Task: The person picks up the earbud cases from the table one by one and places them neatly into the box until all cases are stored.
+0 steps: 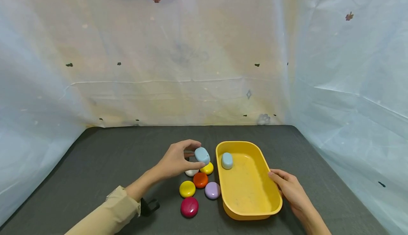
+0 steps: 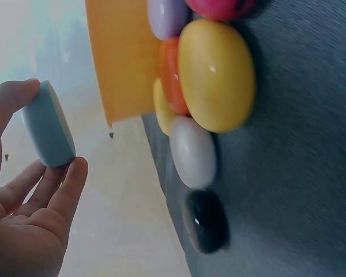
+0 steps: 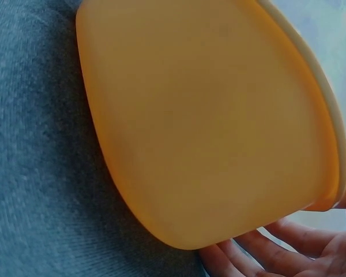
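Blue piece (image 1: 202,156) pinched in left hand (image 1: 176,159) between thumb and fingers, above dark table (image 1: 127,153), just left of yellow tub (image 1: 247,192). Right hand (image 1: 290,189) grips tub's right side. Second blue piece (image 1: 227,160) inside tub; purple piece (image 1: 212,190), orange piece (image 1: 200,180) outside, left.

Smooth plastic tray (image 1: 250,185) — glossy magenta pebble (image 1: 189,207)

No legible text or numbers

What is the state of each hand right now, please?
Left hand: holding a blue stone, pinched between thumb and fingers.
Right hand: holding the tray by its side.
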The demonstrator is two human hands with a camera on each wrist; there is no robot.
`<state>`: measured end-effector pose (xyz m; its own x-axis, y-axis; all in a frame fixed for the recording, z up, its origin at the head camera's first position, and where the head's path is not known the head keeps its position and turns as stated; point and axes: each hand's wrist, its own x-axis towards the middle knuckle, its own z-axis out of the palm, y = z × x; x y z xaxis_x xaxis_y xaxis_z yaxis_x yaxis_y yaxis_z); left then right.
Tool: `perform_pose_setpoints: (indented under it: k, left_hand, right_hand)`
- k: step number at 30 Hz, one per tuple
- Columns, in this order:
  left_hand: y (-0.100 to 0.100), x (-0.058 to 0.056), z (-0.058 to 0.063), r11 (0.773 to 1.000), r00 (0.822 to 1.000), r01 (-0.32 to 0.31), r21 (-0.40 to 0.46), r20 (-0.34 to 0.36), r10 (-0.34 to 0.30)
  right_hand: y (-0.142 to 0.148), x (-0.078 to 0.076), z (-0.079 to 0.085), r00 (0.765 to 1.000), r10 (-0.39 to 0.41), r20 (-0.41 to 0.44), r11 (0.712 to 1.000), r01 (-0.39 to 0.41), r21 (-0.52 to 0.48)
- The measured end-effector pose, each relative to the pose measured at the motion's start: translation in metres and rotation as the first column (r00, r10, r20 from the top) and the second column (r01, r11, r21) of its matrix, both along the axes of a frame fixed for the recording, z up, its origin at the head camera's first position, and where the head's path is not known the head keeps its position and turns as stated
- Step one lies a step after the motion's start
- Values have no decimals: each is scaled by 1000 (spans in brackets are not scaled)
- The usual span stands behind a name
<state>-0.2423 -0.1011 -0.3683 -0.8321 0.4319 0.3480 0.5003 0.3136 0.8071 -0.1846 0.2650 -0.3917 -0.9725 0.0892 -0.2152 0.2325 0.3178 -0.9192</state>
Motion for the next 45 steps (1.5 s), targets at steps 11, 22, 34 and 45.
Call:
perform_pose_setpoints:
  k: [11,22,34,45]
  left_hand:
    - [31,-1,10,999,997,42,33,-66,-40]
    - [57,-7,4,996,995,72,44,-76,-69]
    - [83,-16,-8,995,992,89,-32,-87,-92]
    - [103,-23,-14,984,983,127,-127,-114,-142]
  right_hand:
    - [0,1,-1,1000,-2,5,1000,2,9]
    - [-1,1,0,1000,10,0,1000,-10,-6]
    - [2,3,0,1000,13,12,1000,-13,14]
    - [1,4,3,1000,21,11,1000,-21,24]
